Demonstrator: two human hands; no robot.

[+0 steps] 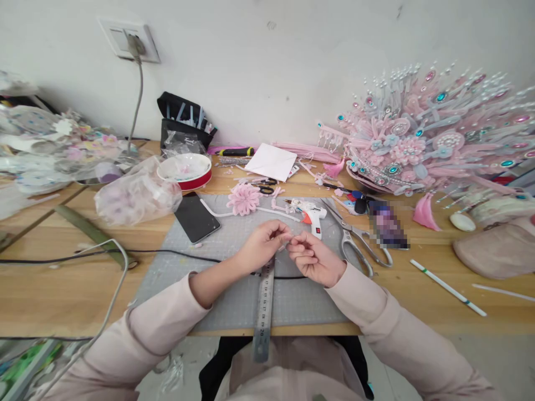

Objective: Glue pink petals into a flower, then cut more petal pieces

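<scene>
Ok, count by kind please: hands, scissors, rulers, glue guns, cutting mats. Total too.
Hands: 2 (left hand, right hand)
Scissors: 2 (big silver pair, small black-handled pair)
Ruler: 1
Glue gun: 1
Cutting mat: 1
Total: 7

A tiny, indistinct piece sits between pinching hands.

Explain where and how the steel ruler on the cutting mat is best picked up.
Pinch the steel ruler by its near end, probably coming from the person's side: that end juts past the table edge, leaving its underside free, while the visible stretch beyond lies flat on the cutting mat.
</scene>
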